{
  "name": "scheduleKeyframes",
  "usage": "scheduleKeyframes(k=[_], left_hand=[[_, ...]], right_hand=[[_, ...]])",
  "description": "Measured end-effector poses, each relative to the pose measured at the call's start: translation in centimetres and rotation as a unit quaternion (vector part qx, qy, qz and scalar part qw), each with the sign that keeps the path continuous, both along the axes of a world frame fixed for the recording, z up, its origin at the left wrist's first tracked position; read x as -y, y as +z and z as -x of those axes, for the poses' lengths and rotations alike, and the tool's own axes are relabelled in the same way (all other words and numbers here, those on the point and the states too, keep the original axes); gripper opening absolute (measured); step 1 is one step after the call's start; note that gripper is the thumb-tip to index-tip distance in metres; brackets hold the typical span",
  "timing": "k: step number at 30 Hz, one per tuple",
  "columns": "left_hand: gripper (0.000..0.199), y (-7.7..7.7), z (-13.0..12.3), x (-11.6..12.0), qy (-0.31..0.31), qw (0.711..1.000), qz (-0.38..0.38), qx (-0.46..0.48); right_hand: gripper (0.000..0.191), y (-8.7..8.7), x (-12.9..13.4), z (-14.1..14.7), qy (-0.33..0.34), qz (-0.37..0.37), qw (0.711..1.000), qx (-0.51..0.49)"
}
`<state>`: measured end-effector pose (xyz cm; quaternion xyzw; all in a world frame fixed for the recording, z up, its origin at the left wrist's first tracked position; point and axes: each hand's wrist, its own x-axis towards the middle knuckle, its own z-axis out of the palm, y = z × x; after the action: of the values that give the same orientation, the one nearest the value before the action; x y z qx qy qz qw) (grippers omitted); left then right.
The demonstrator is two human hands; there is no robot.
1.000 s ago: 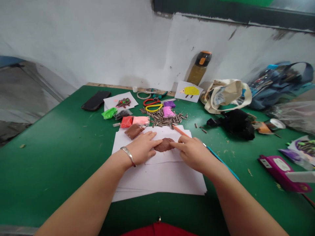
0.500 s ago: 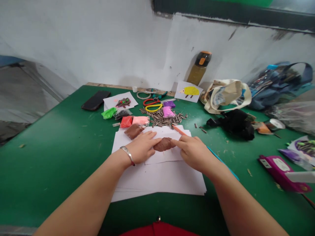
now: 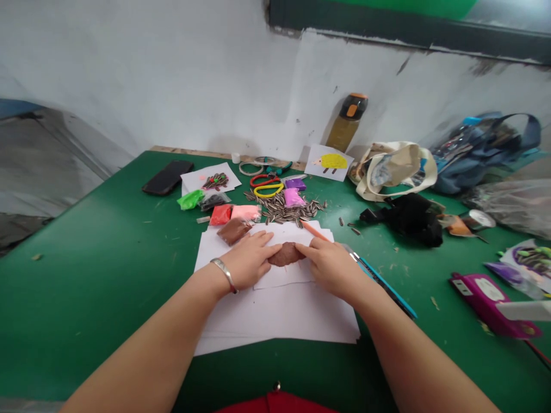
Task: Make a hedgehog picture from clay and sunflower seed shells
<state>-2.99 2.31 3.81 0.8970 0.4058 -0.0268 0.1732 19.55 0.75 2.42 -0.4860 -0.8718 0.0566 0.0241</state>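
A flattened lump of brown modelling clay [image 3: 286,254] lies on a small sheet of white paper [image 3: 275,279], on top of larger white sheets. My left hand [image 3: 247,258] rests flat on the paper with its fingers spread, and its thumb touches the clay's left edge. From the other side, my right hand [image 3: 329,261] presses a stretched index finger on the clay's right end while its other fingers curl below. Neither hand is lifting anything. Beyond the left fingertips sits a packet of brown clay [image 3: 235,229]. An orange pencil-like stick [image 3: 313,230] lies just behind the right hand.
Sunflower seeds [image 3: 282,213] are heaped behind the paper, near red and yellow-handled scissors [image 3: 269,189]. Clay packets, a phone [image 3: 167,176] and a hedgehog picture [image 3: 329,162] lie around. A bottle [image 3: 346,123], bags and a purple case [image 3: 495,304] stand farther right.
My right index finger has shifted slightly left along the clay's right end. More of the blue pens beside my right forearm shows now. My left hand stays put.
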Motion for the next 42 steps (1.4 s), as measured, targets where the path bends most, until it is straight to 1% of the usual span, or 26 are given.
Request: scheduleKeyframes(k=[2,7,11,13,18,23,25,29,30,33,35,39,42], left_hand=[[0.042,-0.2,0.1,0.0,0.000,1.000,-0.005,0.006],[0.039,-0.6,0.4,-0.1,-0.002,1.000,-0.020,0.019],[0.040,-0.5,0.4,-0.1,-0.002,1.000,-0.017,0.012],[0.039,-0.4,0.3,-0.1,-0.004,1.000,-0.018,0.018],[0.046,-0.3,0.3,0.0,0.007,0.999,-0.019,0.028],[0.035,-0.4,0.2,0.2,0.006,1.000,-0.027,-0.005],[0.036,-0.3,0.1,0.3,0.006,1.000,-0.027,-0.014],[0.051,-0.2,-0.1,0.5,0.014,0.999,-0.027,-0.016],[0.052,-0.2,-0.2,0.5,0.016,0.999,-0.027,-0.018],[0.043,-0.3,-0.2,0.6,0.014,0.999,-0.029,-0.025],[0.040,-0.3,-0.2,0.5,0.011,0.999,-0.030,-0.018],[0.046,-0.2,-0.1,0.4,0.009,0.999,-0.040,0.017],[0.040,0.2,-0.2,0.6,0.002,0.997,-0.060,0.043]], right_hand=[[0.048,-0.2,0.0,-0.1,0.005,-0.006,1.000,-0.017],[0.052,-0.7,0.0,-0.1,-0.028,-0.051,0.997,-0.054],[0.051,-1.2,0.2,0.3,0.001,-0.056,0.995,-0.088],[0.050,-1.3,0.3,0.4,0.001,-0.056,0.993,-0.102],[0.047,-0.9,0.5,0.5,-0.039,-0.050,0.995,-0.082],[0.045,-0.7,0.5,0.6,-0.008,-0.049,0.996,-0.080],[0.046,-0.7,0.6,0.6,-0.008,-0.051,0.996,-0.076],[0.051,-0.6,0.7,0.7,-0.010,-0.050,0.997,-0.058],[0.051,-0.5,0.8,0.7,-0.009,-0.048,0.997,-0.053],[0.043,-0.3,0.9,0.8,-0.005,-0.044,0.998,-0.043],[0.039,-0.2,1.0,0.8,-0.003,-0.044,0.998,-0.044],[0.040,-0.2,0.9,0.7,-0.001,-0.050,0.997,-0.057],[0.044,-0.1,0.9,0.8,-0.002,-0.046,0.997,-0.060]])
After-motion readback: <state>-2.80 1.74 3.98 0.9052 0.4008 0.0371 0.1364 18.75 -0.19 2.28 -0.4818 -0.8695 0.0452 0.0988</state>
